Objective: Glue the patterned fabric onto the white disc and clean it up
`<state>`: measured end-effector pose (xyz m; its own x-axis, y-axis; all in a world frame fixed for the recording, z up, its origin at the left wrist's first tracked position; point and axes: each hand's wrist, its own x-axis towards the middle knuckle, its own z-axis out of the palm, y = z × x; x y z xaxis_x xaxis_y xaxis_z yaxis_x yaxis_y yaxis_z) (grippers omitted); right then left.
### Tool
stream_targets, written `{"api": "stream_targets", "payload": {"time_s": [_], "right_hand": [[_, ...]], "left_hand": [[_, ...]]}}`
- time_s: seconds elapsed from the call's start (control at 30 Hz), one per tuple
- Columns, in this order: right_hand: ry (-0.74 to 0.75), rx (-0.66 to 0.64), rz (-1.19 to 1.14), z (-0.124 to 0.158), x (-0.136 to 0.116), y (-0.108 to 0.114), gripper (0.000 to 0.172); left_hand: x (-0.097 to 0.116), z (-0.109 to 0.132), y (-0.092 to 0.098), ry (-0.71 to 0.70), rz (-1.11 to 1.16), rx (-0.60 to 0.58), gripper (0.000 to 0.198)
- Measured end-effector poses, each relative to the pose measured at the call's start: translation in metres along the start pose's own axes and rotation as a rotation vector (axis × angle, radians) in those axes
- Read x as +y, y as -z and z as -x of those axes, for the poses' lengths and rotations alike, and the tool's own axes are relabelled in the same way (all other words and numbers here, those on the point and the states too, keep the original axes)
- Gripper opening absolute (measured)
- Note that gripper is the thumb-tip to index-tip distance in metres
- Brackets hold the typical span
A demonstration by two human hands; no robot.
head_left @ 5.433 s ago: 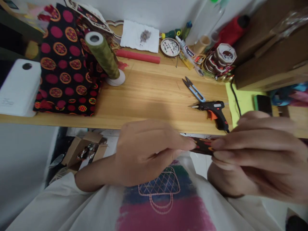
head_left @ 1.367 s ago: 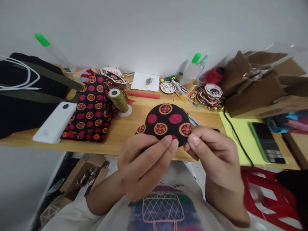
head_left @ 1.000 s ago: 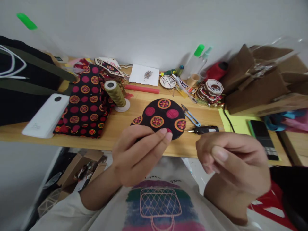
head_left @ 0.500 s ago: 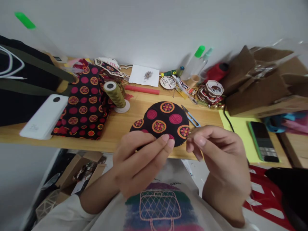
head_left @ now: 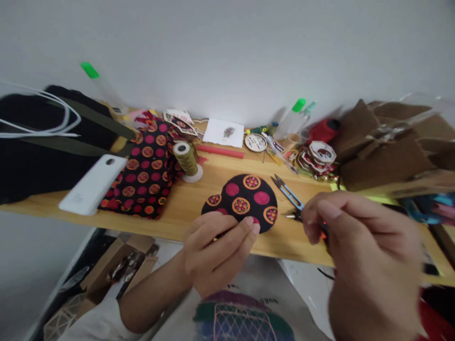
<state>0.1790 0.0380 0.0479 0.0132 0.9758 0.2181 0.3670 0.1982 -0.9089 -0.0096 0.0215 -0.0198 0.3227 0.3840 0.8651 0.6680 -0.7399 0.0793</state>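
1. Two hands are up. The blurred right hand (head_left: 362, 255) is nearest the camera, its fingers curled over the black hot-glue gun (head_left: 292, 216). I cannot tell whether it grips the gun, because only the metal nozzle and a speck of orange show past the knuckles.
2. Left hand (head_left: 216, 253) pinches the near edge of the round black fabric disc with pink and orange circles (head_left: 245, 201), fingertips on top.
3. That disc sits face-up over the pale wooden tabletop (head_left: 185, 208), to the left of the right hand. The nozzle points left toward the disc's right edge, with a small gap between them.
4. Blue-handled thread snips (head_left: 287, 193) lie just beyond the nozzle, blades pointing away and to the left.
5. Farther back on the left stand an olive thread spool (head_left: 186, 159) and a folded cloth of the same print (head_left: 145, 175).
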Motion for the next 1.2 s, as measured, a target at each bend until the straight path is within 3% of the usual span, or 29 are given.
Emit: {"api": "stream_targets", "payload": {"time_s": [0.03,0.07,0.1,0.13,0.2,0.3,0.37,0.4,0.57,0.7,0.77,0.83,0.93,1.1,1.2], "right_hand": [[0.028,0.137,0.118,-0.016,-0.007,-0.001,0.025],[0.101,0.13,0.209,-0.035,-0.013,-0.004,0.024],[0.163,0.056,0.308,-0.058,-0.018,-0.01,0.025],[0.19,-0.097,0.414,-0.081,-0.022,-0.02,0.024],[0.137,-0.253,0.62,-0.128,-0.025,-0.044,0.023],[0.11,-0.303,0.629,-0.175,-0.017,-0.085,0.038],[0.082,-0.314,0.604,-0.189,-0.007,-0.105,0.026],[0.078,-0.317,0.584,-0.191,-0.002,-0.112,0.028],[0.067,-0.402,0.439,-0.184,-0.003,-0.123,0.053],[0.076,-0.609,0.308,-0.134,-0.016,-0.102,0.047],[0.212,-0.67,0.227,-0.101,-0.019,-0.087,0.036],[0.297,-0.509,0.29,-0.075,-0.02,-0.074,0.037],[0.361,-0.347,0.504,-0.059,-0.02,-0.06,0.022],[0.543,-0.09,0.83,-0.063,-0.02,-0.043,0.026],[0.55,-0.059,0.765,-0.068,-0.02,-0.033,0.025]], "left_hand": [[-0.004,0.004,-0.003,-0.006,0.003,-0.008,0.011],[-0.008,0.008,-0.006,0.023,0.006,-0.035,0.011],[-0.012,0.011,-0.008,0.083,-0.001,-0.029,0.012],[-0.018,0.014,-0.009,0.126,-0.014,0.026,0.013],[-0.028,0.018,-0.009,0.149,-0.033,0.068,0.014],[-0.039,0.018,0.005,0.13,-0.101,0.126,0.014],[-0.042,0.016,0.022,0.115,-0.161,0.085,0.017],[-0.042,0.015,0.031,0.101,-0.186,0.057,0.018],[-0.043,0.011,0.059,0.023,-0.283,-0.014,0.015],[-0.046,0.007,0.052,-0.02,-0.283,-0.02,0.018],[-0.046,0.002,0.044,-0.055,-0.264,-0.009,0.02],[-0.044,-0.006,0.036,-0.103,-0.234,0.012,0.021],[-0.039,-0.017,0.028,-0.162,-0.189,0.029,0.022],[-0.032,-0.023,0.019,-0.252,-0.169,0.129,0.026],[-0.031,-0.021,0.019,-0.25,-0.178,0.142,0.026]]}}
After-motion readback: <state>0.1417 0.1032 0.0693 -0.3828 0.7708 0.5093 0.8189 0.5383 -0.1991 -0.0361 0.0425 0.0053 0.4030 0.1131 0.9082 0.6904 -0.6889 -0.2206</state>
